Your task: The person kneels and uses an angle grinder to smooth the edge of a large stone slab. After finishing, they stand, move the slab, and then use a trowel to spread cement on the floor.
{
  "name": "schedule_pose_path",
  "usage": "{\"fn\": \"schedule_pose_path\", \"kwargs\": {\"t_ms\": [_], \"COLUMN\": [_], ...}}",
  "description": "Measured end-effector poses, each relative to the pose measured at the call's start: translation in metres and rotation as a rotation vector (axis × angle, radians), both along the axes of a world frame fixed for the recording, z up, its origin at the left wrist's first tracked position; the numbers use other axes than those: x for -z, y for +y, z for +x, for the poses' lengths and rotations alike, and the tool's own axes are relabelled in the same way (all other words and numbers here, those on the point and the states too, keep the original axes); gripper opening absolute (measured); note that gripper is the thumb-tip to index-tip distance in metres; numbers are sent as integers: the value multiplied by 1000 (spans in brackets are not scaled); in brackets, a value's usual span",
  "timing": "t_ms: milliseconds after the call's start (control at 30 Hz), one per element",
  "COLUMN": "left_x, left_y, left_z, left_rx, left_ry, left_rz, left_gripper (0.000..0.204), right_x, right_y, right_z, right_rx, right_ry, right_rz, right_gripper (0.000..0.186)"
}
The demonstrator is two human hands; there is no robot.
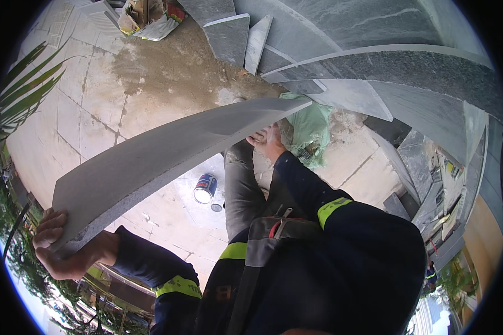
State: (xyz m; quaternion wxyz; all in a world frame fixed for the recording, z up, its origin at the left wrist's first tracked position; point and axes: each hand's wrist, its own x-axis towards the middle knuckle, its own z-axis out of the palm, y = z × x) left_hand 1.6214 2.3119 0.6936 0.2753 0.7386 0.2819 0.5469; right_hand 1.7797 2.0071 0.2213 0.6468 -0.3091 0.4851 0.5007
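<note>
A long grey stone slab (162,151) spans the view in front of me, raised off the ground and tilted. My left hand (61,248) is closed round its left end, with the fingers curled over the edge. Toward the other end, my right hand (270,140) grips the near edge from below; some of its fingers are hidden by the stone. Beneath the slab a blue tin can (205,188) stands on the paving, and a small round lid or cup (216,207) lies beside it.
Large grey stone slabs (385,67) lean in a stack at the far right. A crumpled green plastic sack (310,125) lies near my right hand. Another torn sack (150,21) sits at the far left, a palm frond (31,92) hangs at the left edge.
</note>
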Motion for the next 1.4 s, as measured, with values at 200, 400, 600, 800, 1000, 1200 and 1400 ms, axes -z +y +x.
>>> {"fn": "schedule_pose_path", "kwargs": {"t_ms": [200,400,600,800,1000,1200,1400], "left_x": [-26,-87,-39,23,15,-17,-96], "left_y": [-134,-218,-165,-157,-133,-79,-40], "left_z": [79,113,42,16,40,86,117], "left_rx": [-177,164,-465,250,194,276,382], "left_ry": [64,414,200,-469,-454,-483,-344], "left_rz": [88,339,153,-833,-800,-851,-589], "left_gripper": [38,29,48,76,54,50,48], "right_x": [-223,-206,-206,-217,-175,-197,-320], "right_y": [-60,-88,-128,-174,-159,-146,-76], "right_z": [76,108,130,158,196,205,157], "right_rx": [-110,3,-7,-1022,-1210,-1040,-1002], "right_ry": [-242,-334,-403,-1100,-744,-404,-564], "right_rz": [220,323,155,272,13,-41,-111], "right_gripper": [71,32,26,19,30,49,48]}}
